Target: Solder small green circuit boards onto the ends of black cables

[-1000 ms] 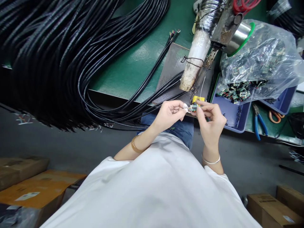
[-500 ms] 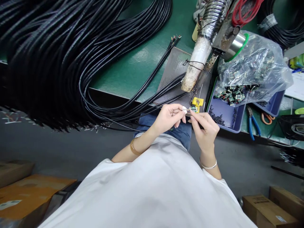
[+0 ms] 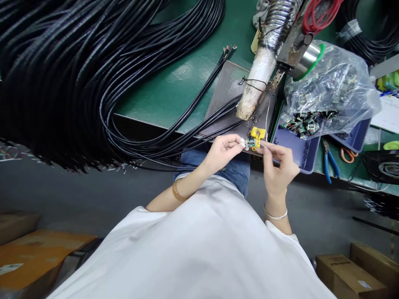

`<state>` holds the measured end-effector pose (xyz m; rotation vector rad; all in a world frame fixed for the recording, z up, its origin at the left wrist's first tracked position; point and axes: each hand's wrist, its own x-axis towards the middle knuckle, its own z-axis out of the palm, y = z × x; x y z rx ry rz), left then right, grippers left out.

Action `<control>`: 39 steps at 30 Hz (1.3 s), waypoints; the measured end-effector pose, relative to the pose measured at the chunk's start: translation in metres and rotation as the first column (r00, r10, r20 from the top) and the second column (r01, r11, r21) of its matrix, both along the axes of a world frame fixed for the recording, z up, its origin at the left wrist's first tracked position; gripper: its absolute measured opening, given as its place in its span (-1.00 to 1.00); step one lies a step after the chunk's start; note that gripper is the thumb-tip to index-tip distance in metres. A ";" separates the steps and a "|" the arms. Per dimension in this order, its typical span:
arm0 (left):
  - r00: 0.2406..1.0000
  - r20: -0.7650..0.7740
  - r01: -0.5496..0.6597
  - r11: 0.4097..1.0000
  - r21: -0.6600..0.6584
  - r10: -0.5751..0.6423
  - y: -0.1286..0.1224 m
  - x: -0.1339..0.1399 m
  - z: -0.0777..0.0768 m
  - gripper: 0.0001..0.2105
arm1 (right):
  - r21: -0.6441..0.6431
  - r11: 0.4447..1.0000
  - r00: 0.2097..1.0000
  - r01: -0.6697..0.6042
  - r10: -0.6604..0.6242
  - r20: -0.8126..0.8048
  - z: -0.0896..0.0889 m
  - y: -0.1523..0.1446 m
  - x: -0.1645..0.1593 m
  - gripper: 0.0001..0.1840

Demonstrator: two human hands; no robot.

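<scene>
My left hand (image 3: 222, 153) is closed in a pinch, white wrap on a fingertip, on thin wires at the left end of a small green circuit board (image 3: 250, 143). That board lies against a yellow holder (image 3: 258, 133) below the tip of a soldering iron (image 3: 254, 120). To the right of the holder, my right hand (image 3: 279, 164) pinches a thin solder wire (image 3: 267, 116) that comes down from above. Black cables (image 3: 215, 124) run in from the left behind my left hand; where they meet the wires is hidden.
A large heap of black cables (image 3: 62, 83) covers the left side. A white-wrapped duct (image 3: 257, 83) hangs over a dark plate (image 3: 222, 95). Rightward are a purple tray (image 3: 307, 166), a plastic bag of boards (image 3: 336, 83), a solder spool (image 3: 307, 62) and blue pliers (image 3: 330, 162).
My right hand has moved right, away from the left fingertips, and the solder wire now reaches down to it. More of the circuit board shows. My left hand has barely moved.
</scene>
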<state>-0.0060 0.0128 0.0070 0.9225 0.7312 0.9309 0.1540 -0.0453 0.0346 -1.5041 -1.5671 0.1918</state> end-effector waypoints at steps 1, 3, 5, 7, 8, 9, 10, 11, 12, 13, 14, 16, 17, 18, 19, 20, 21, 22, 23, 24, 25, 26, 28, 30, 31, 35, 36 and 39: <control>1.000 -0.002 0.001 1.000 0.005 -0.001 0.000 0.000 -0.001 -0.87 | -0.010 0.999 0.997 -0.042 0.043 0.058 -0.001 0.002 -0.001 -0.93; 1.000 -0.018 0.001 1.000 0.016 0.000 0.002 0.002 -0.003 -0.88 | -0.012 0.993 0.987 -0.116 0.116 0.111 -0.003 0.006 -0.004 -0.95; 0.999 -0.045 -0.003 1.000 0.030 0.004 0.004 0.003 -0.004 -0.87 | -0.006 0.990 0.985 -0.144 0.143 0.095 -0.005 0.010 -0.008 -0.93; 0.997 -0.072 -0.011 0.999 0.036 0.014 0.006 0.004 -0.004 -0.86 | -0.006 0.990 0.989 -0.138 0.138 0.061 -0.007 0.014 -0.010 -0.92; 0.996 -0.083 -0.017 0.999 0.037 0.020 0.008 0.004 -0.003 -0.86 | -0.010 0.991 0.990 -0.134 0.134 0.045 -0.007 0.016 -0.010 -0.92; 0.995 -0.092 -0.024 0.999 0.038 0.027 0.010 0.004 -0.002 -0.86 | -0.014 0.991 0.991 -0.131 0.131 0.030 -0.007 0.017 -0.010 -0.91; 0.995 -0.098 -0.029 0.999 0.039 0.033 0.012 0.005 0.000 -0.86 | -0.019 0.992 0.992 -0.128 0.129 0.016 -0.006 0.019 -0.010 -0.91; 0.994 -0.103 -0.032 0.999 0.041 0.037 0.014 0.005 0.002 -0.86 | -0.020 0.992 0.992 -0.125 0.125 0.004 -0.006 0.020 -0.010 -0.92; 0.994 -0.105 -0.035 0.998 0.044 0.039 0.015 0.005 0.003 -0.85 | -0.022 0.992 0.993 -0.122 0.122 -0.006 -0.005 0.022 -0.010 -0.92; 0.993 -0.107 -0.036 0.998 0.047 0.041 0.017 0.006 0.005 -0.85 | -0.025 0.993 0.993 -0.119 0.119 -0.015 -0.005 0.023 -0.009 -0.92; 0.993 -0.107 -0.038 0.998 0.048 0.042 0.018 0.006 0.006 -0.85 | -0.030 0.993 0.993 -0.117 0.116 -0.023 -0.005 0.024 -0.009 -0.93; 0.993 -0.107 -0.044 0.998 0.047 0.049 0.020 0.006 0.007 -0.86 | -0.040 0.992 0.993 -0.116 0.114 -0.034 -0.004 0.026 -0.009 -0.93; 0.993 -0.108 -0.048 0.998 0.046 0.053 0.021 0.006 0.008 -0.86 | -0.042 0.992 0.993 -0.116 0.114 -0.038 -0.004 0.027 -0.009 -0.93; 0.992 -0.109 -0.052 0.998 0.045 0.057 0.021 0.006 0.008 -0.87 | -0.042 0.992 0.993 -0.117 0.115 -0.040 -0.004 0.027 -0.009 -0.93; 0.992 -0.111 -0.054 0.998 0.043 0.059 0.021 0.006 0.009 -0.87 | -0.039 0.992 0.992 -0.119 0.117 -0.042 -0.004 0.028 -0.009 -0.93; 0.992 -0.113 -0.056 0.998 0.040 0.060 0.021 0.006 0.010 -0.87 | -0.032 0.992 0.992 -0.122 0.121 -0.044 -0.004 0.029 -0.009 -0.93; 0.992 -0.113 -0.056 0.998 0.037 0.060 0.021 0.006 0.011 -0.88 | -0.023 0.992 0.991 -0.127 0.126 -0.046 -0.003 0.029 -0.009 -0.93; 0.992 -0.114 -0.053 0.998 0.035 0.057 0.021 0.005 0.012 -0.88 | -0.013 0.991 0.990 -0.132 0.131 -0.044 -0.002 0.029 -0.010 -0.92; 0.992 -0.113 -0.051 0.998 0.034 0.054 0.021 0.005 0.013 -0.88 | -0.004 0.991 0.990 -0.135 0.135 -0.039 -0.001 0.029 -0.010 -0.92; 0.992 -0.112 -0.047 0.998 0.034 0.051 0.020 0.005 0.015 -0.88 | 0.001 0.991 0.990 -0.136 0.136 -0.030 0.001 0.029 -0.010 -0.91; 0.993 -0.108 -0.044 0.998 0.034 0.047 0.020 0.004 0.017 -0.88 | 0.004 0.991 0.991 -0.136 0.136 -0.021 0.002 0.029 -0.010 -0.91; 0.994 -0.104 -0.040 0.999 0.032 0.043 0.020 0.004 0.018 -0.88 | 0.002 0.991 0.991 -0.134 0.134 -0.014 0.003 0.029 -0.010 -0.91; 0.994 -0.099 -0.036 0.999 0.021 0.038 0.020 0.003 0.020 -0.88 | -0.009 0.991 0.991 -0.133 0.133 -0.017 0.005 0.028 -0.011 -0.89; 0.994 -0.101 -0.034 0.999 0.013 0.035 0.021 0.002 0.020 -0.89 | -0.009 0.990 0.990 -0.140 0.140 -0.028 0.005 0.027 -0.011 -0.86; 0.994 -0.104 -0.032 0.999 0.013 0.033 0.021 0.002 0.019 -0.89 | -0.005 0.989 0.989 -0.147 0.146 -0.031 0.004 0.027 -0.011 -0.86; 0.991 -0.130 -0.019 1.000 0.000 0.019 0.021 0.000 0.016 -0.89 | -0.009 0.986 0.986 -0.166 0.166 -0.025 0.002 0.026 -0.011 -0.86; 0.990 -0.139 -0.018 1.000 -0.006 0.017 0.021 0.000 0.016 -0.88 | -0.011 0.986 0.986 -0.167 0.166 -0.023 0.002 0.026 -0.011 -0.87; 0.988 -0.154 -0.020 1.000 0.001 0.019 0.021 0.001 0.015 -0.88 | -0.004 0.987 0.987 -0.160 0.160 -0.007 0.001 0.027 -0.010 -0.89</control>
